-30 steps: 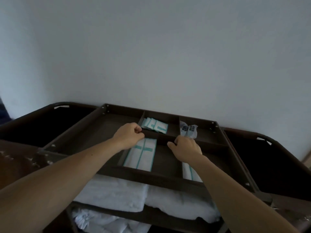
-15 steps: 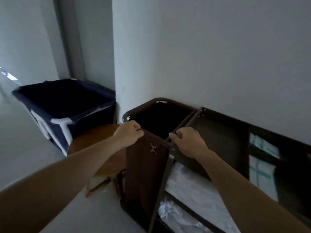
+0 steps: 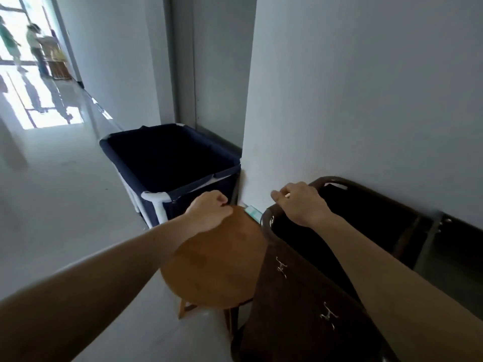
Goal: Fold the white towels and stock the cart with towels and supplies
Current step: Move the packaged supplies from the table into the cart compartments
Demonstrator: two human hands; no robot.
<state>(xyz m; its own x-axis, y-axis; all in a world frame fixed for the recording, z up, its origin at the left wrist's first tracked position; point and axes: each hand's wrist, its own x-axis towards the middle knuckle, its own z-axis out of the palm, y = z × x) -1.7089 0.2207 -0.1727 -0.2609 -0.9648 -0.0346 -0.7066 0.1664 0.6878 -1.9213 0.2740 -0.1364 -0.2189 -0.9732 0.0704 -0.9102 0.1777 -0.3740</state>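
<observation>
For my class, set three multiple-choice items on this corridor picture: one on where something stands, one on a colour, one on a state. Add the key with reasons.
1. Where does the navy laundry bin stand?
A. On a shelf
B. On the floor beyond the round stool, by the wall corner
C. Under a table

2. What colour is the cart's cloth bag?
A. White
B. Navy
C. Dark brown

3. What is the right hand doing?
A. Its grip is closed on the bag's rim
B. Hanging open at the person's side
C. Holding a towel

Key: 1 B, the bin sits on the floor past the stool's far edge. 2 C, the cloth is plainly brown. 3 A, the fingers curl over the rim.
</observation>
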